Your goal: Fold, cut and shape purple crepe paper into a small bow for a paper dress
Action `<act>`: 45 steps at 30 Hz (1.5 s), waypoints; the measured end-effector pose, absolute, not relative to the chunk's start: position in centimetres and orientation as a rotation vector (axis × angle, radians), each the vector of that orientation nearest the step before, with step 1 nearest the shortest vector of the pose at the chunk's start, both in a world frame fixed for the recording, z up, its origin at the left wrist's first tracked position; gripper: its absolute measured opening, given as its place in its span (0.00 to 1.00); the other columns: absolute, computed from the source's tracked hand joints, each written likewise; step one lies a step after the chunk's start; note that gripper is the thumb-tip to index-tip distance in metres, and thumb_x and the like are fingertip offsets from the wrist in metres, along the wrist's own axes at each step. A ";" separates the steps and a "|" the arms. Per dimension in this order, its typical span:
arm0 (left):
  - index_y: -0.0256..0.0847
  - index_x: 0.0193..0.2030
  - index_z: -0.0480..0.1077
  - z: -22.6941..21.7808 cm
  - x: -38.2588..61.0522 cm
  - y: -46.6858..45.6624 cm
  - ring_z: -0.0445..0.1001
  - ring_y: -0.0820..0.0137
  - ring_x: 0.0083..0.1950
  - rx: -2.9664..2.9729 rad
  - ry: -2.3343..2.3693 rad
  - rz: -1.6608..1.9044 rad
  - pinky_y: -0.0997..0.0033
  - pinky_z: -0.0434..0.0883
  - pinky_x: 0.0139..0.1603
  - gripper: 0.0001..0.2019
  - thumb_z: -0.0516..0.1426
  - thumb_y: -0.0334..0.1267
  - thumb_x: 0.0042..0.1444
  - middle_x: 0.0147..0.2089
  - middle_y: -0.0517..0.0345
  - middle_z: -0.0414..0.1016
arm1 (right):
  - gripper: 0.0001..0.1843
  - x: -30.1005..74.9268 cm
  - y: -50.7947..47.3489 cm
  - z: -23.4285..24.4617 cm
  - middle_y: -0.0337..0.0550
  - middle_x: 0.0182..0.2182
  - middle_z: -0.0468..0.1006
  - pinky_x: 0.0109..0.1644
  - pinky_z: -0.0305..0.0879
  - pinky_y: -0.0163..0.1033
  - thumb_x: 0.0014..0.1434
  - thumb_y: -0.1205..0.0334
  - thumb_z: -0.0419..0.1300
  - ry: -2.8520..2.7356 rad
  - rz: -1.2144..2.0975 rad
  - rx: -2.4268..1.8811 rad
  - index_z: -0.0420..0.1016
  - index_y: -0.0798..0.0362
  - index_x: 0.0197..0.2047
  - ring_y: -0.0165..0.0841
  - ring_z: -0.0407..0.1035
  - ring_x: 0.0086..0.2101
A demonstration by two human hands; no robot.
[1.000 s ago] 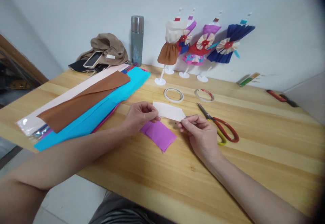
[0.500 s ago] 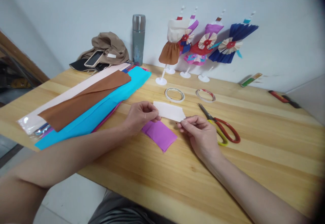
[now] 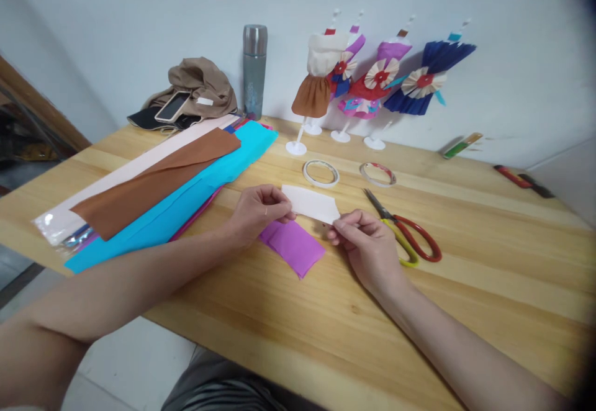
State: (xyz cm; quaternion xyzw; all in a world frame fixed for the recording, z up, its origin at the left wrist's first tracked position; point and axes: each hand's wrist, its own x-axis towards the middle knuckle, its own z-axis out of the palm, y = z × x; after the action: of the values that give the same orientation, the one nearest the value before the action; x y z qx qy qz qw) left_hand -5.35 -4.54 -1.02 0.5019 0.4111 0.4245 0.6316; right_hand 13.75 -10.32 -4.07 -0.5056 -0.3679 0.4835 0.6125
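Observation:
Between my two hands a small white strip of crepe paper [image 3: 311, 203] is held stretched out above the table. My left hand [image 3: 263, 212] pinches its left end, and my right hand [image 3: 365, 237] pinches the lower right corner. Below the strip a folded purple piece of paper [image 3: 298, 249] lies on the wood, close to my left fingers. Scissors [image 3: 401, 228] with one red and one yellow handle lie just beyond my right hand, partly hidden by it. Two rolls of tape, one white [image 3: 321, 174] and one with a red inside [image 3: 378, 174], lie flat farther back.
Brown [image 3: 153, 181] and blue [image 3: 186, 203] paper sheets lie stacked at left. A bottle [image 3: 254, 72], a phone [image 3: 172, 107] on a cap and cloth [image 3: 202, 85], and several small dress stands [image 3: 311, 97] line the wall. A red and black object [image 3: 521, 180] lies at right.
Hardly anything differs. Both hands keep their hold on the white strip, and the whole view has shifted very slightly.

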 end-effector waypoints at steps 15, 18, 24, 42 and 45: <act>0.34 0.22 0.69 -1.1 -5.4 -4.4 0.72 0.78 0.23 1.074 1.012 0.908 0.80 0.69 0.28 0.05 0.61 0.26 0.44 0.21 0.57 0.76 | 0.15 13.6 -10.3 -4.3 0.36 0.15 0.74 0.23 0.60 0.32 0.39 0.58 0.75 -0.858 1.070 -1.218 0.72 0.52 0.20 0.25 0.63 0.17; 0.34 0.23 0.70 -1.2 -5.4 -4.4 0.71 0.78 0.22 1.082 1.002 0.915 0.79 0.68 0.27 0.04 0.61 0.27 0.44 0.20 0.58 0.75 | 0.15 13.6 -10.4 -4.3 0.37 0.15 0.75 0.23 0.60 0.32 0.40 0.58 0.74 -0.865 1.072 -1.213 0.72 0.52 0.20 0.25 0.63 0.17; 0.35 0.23 0.70 -1.3 -5.4 -4.4 0.71 0.77 0.21 1.081 1.002 0.919 0.79 0.68 0.26 0.04 0.61 0.28 0.44 0.20 0.58 0.75 | 0.14 13.6 -10.4 -4.1 0.37 0.15 0.75 0.23 0.60 0.33 0.41 0.58 0.73 -0.882 1.072 -1.194 0.72 0.51 0.20 0.26 0.63 0.18; 0.35 0.31 0.74 -1.4 -5.5 -4.1 0.72 0.77 0.21 1.161 0.966 0.977 0.78 0.70 0.25 0.06 0.63 0.28 0.43 0.20 0.63 0.74 | 0.12 13.6 -10.3 -4.4 0.33 0.19 0.73 0.24 0.61 0.33 0.44 0.62 0.73 -0.941 0.949 -1.131 0.74 0.49 0.30 0.26 0.66 0.20; 0.35 0.29 0.75 -1.3 -5.6 -3.9 0.71 0.77 0.22 1.198 0.976 0.990 0.77 0.70 0.27 0.04 0.63 0.28 0.43 0.21 0.62 0.74 | 0.10 13.6 -10.4 -4.3 0.33 0.21 0.74 0.25 0.63 0.34 0.45 0.63 0.72 -0.997 0.876 -1.149 0.78 0.48 0.33 0.26 0.67 0.21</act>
State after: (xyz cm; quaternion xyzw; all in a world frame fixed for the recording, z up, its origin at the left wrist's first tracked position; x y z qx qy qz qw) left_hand -5.62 -3.87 -1.30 0.5185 0.4222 0.4284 0.6077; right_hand 13.60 -10.37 -4.34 -0.5036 -0.4370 0.3838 0.6389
